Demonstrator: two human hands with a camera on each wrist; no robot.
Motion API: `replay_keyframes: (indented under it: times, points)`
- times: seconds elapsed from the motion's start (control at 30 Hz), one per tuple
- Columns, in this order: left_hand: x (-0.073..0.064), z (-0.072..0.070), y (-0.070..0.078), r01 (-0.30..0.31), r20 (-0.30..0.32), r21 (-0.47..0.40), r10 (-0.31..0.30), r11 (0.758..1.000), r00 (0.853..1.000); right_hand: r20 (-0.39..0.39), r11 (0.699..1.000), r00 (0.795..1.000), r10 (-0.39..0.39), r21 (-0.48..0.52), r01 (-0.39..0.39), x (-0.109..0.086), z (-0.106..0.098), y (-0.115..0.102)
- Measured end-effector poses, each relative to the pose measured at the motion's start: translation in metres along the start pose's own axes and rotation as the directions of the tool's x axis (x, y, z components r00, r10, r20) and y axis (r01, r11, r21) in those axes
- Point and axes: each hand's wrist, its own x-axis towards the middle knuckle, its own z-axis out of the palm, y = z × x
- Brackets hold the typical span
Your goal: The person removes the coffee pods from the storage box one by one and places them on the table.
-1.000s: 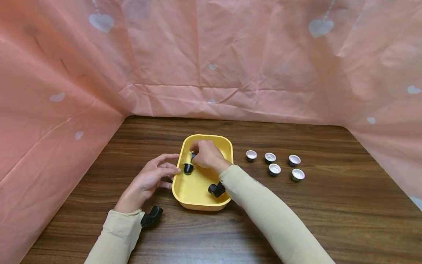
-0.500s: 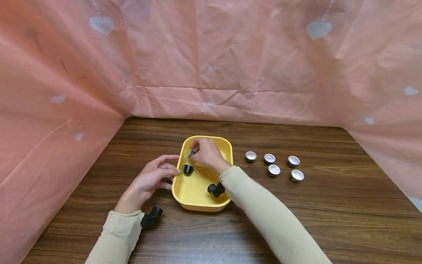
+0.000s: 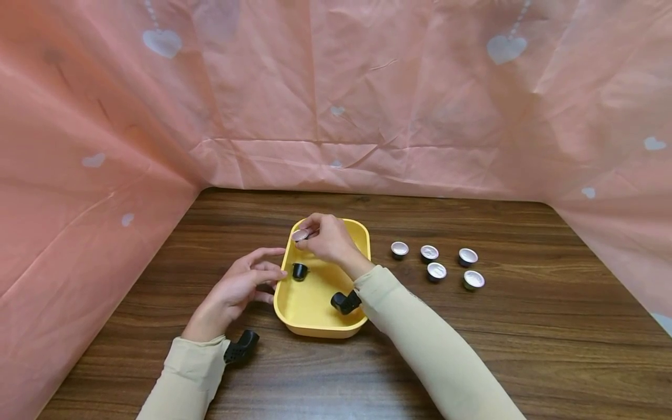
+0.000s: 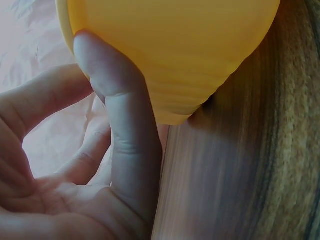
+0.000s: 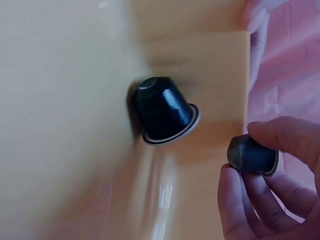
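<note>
In the head view, my right hand (image 3: 331, 240) pinches a coffee capsule (image 3: 300, 235) between thumb and fingers, over the far left part of a yellow plastic bin (image 3: 321, 331). The capsule's pale foil lid faces up; its dark body shows in the right wrist view, where the thumb and a finger (image 5: 231, 200) grip it. Another black capsule (image 3: 300, 272) lies on its side in the bin by the left wall. My left hand (image 3: 242, 283) is at the bin's left side, its thumb (image 4: 127, 115) touching the yellow wall just under the rim, fingers loosely bent.
Several foil-lidded capsules (image 3: 436, 271) stand lid up on the wooden table (image 3: 525, 350), right of the bin. Pink cloth with pale hearts (image 3: 357, 87) hangs behind and along both sides. Black wrist-camera mounts (image 3: 241, 345) stick out from the sleeves.
My right hand has raised the pinched capsule from inside the bin toward the far left rim and turned it lid up. My left hand and the other capsules stay put.
</note>
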Motion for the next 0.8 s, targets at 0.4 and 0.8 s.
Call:
replay_keyframes:
  times: [0.4, 0.8]
  points:
    - [-0.002, 0.000, 0.001, 0.003, -0.004, 0.007, -0.003, 1.000, 1.000, -0.028, 0.989, 1.000, -0.010, 0.150, 0.014, -0.009, -0.022, -0.010]
    - [-0.001, 0.002, 0.004, 0.008, 0.001, 0.003, -0.008, 1.000, 1.000, -0.043, 0.954, 0.999, -0.018, 0.299, 0.030, -0.028, -0.056, -0.002]
